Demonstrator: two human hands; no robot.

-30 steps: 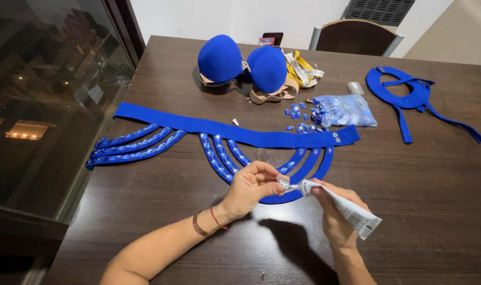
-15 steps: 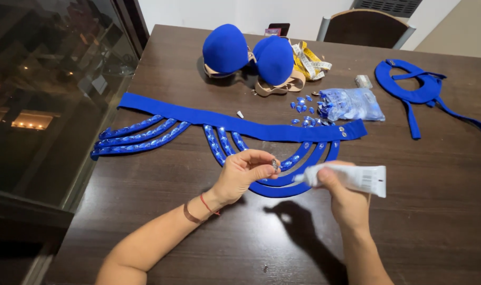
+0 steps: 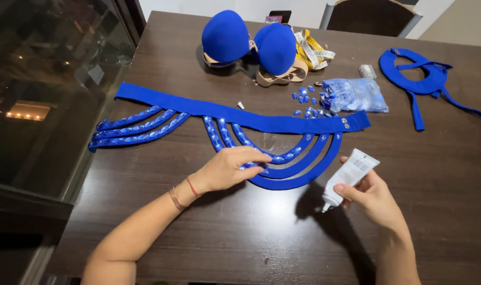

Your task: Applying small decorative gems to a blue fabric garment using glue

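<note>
Pressing gems onto looped blue fabric straps (image 3: 296,177) on the dark wooden counter (image 3: 240,237).
Left hand (image 3: 227,170), fingers together, pins a strap; right hand (image 3: 372,195), clamped on the uncapped white glue tube (image 3: 348,177), nozzle down, might drip.

belt (image 3: 240,113) mid-table, cups (image 3: 251,42) behind, collar (image 3: 414,79) right

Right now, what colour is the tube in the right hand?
The tube in the right hand is white, seen best in the head view.
</note>
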